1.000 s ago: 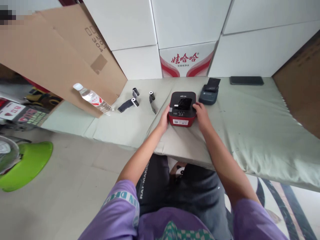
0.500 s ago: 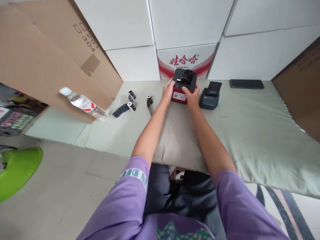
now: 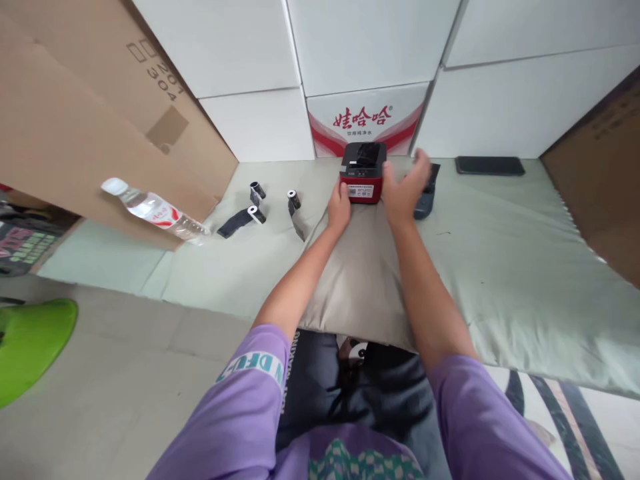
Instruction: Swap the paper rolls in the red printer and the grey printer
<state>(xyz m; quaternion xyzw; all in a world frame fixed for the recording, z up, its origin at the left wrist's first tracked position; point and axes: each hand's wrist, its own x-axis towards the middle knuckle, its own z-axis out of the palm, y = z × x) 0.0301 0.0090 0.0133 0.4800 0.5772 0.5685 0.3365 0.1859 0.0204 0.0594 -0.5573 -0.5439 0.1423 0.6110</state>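
Note:
A small red-and-black printer (image 3: 364,179) stands on the cushioned surface, a white label on its front. My left hand (image 3: 340,208) grips its front left side, the thumb on the front edge and the other fingers partly hidden. On the other side, my right hand (image 3: 406,190) is raised with fingers apart, beside the printer's right side. Behind it, and partly covered by it, sits a dark blue small printer (image 3: 425,203) with a black strip sticking up. Several small rolls with dark strips lie to the left, among them a white-ended roll (image 3: 257,214) and a single roll (image 3: 294,199).
A water bottle (image 3: 157,212) leans against a brown carton (image 3: 100,100) on the left. White boxes (image 3: 250,127) are stacked behind. A black phone (image 3: 490,165) lies at the back right, near another brown carton (image 3: 600,173). A green seat (image 3: 37,347) stands on the floor.
My right hand has come off the red-and-black printer and spread its fingers, moving right in front of the dark blue printer. My left hand stays on the printer, slightly lower.

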